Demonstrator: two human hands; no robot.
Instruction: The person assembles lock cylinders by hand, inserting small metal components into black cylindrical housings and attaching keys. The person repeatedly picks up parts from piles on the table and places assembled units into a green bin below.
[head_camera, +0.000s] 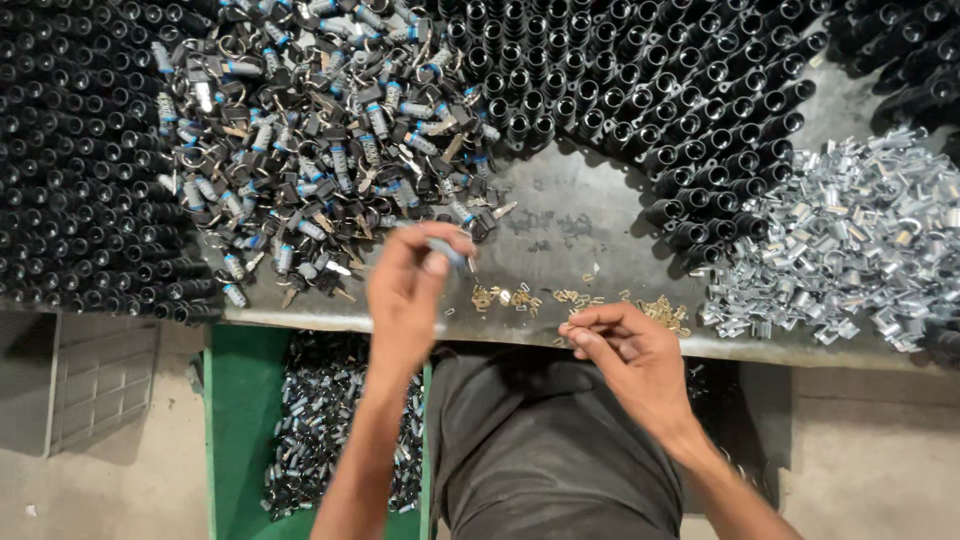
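Lock cylinder (447, 252) pinched in left hand (408, 290) fingertips; right hand (628, 352) nearly closed, fingertips pinching at small brass pins (570, 297) just ahead on the table edge (800, 350).

head view, straight down, close over workbench (600, 215)

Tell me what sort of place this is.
Probably a small lock-assembly workshop: the workbench carries rows of black cylinders, a heap of keyed lock cores, and silver metal clips. A green bin below holds more parts.
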